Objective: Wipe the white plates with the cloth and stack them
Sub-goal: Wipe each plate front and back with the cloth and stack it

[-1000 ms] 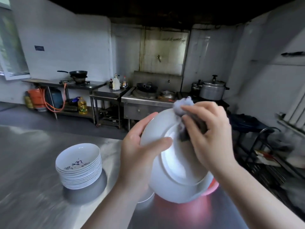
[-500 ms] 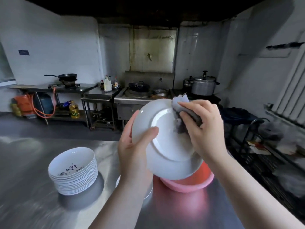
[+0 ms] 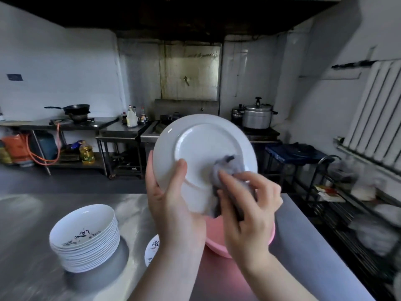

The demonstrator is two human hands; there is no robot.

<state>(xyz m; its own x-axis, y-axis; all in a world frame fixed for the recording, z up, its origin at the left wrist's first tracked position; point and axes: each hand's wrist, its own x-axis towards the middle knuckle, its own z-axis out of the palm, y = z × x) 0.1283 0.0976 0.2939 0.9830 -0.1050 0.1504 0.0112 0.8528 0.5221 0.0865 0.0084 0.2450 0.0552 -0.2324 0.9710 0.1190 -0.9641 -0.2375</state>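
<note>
Now right hand [image 3: 249, 211] presses cloth [image 3: 225, 170] on plate [image 3: 204, 140]

White plate [image 3: 204, 148] held up in air, tilted, round underside facing camera. Grey cloth [image 3: 227, 170] bunched up, pressed on plate's lower right part. Stack of white plates [image 3: 85, 237] with dark painted marks sits on bench, left of held plate. One more marked plate [image 3: 152, 248] lies flat near stack, partly hidden.
</note>
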